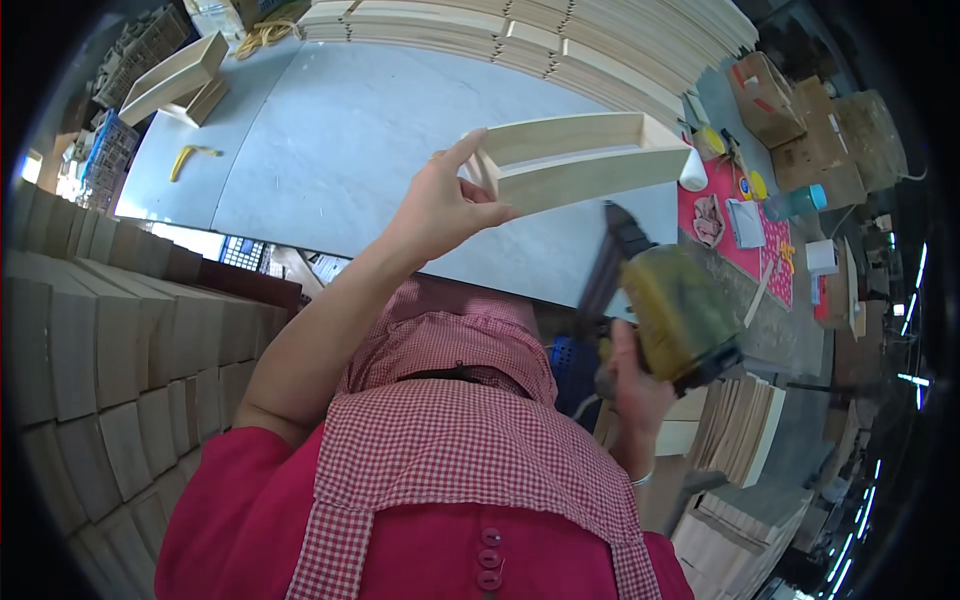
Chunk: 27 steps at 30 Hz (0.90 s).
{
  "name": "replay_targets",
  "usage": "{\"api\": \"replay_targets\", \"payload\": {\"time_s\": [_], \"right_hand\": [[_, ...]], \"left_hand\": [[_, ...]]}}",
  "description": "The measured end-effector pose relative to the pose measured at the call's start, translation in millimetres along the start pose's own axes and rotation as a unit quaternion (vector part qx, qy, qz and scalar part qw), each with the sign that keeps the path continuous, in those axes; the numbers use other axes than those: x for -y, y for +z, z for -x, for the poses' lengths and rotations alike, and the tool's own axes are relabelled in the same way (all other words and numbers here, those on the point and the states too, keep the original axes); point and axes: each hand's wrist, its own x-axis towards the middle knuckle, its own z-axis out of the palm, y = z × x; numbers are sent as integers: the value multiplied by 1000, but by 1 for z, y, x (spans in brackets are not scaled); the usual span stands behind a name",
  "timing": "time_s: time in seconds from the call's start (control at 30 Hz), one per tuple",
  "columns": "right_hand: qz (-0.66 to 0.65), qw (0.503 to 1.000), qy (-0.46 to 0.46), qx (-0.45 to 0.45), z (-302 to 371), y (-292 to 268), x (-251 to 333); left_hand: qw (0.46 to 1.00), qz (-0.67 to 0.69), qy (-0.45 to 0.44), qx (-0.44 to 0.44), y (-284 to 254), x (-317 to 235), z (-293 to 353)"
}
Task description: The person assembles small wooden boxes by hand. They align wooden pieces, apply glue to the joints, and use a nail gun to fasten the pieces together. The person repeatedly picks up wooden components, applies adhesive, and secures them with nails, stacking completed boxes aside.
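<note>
My left hand (447, 200) grips one end of a long, narrow wooden frame (600, 172), thumb on the near side and fingers over the end. The frame has thin pale sides, and the table top shows through its middle. My right hand (638, 385) is wrapped round the handle of a yellow and black nail gun (680, 310), held off the table's near edge to the right. The nail gun is blurred by motion. Its black nose points up toward the frame but stands apart from it.
A pale table (380, 120) lies ahead. Stacked wooden strips (530, 40) line its far side. Two wooden frames (180, 85) and a yellow curved tool (190, 158) are at left. Wooden blocks (120, 330) rise beside me. At right sit a teal bottle (795, 203) and cardboard boxes (768, 98).
</note>
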Motion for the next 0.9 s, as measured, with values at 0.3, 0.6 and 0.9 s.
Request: {"api": "replay_targets", "payload": {"time_s": [0.3,0.6,0.9], "right_hand": [[39,975,-50,212,9,23,64],[-1,970,-128,206,10,31,53],[-19,978,-8,206,14,33,52]], "left_hand": [[999,-20,44,-8,0,-11,15],[999,-6,44,2,-4,-16,18],[999,-3,40,11,-4,-13,17]]}}
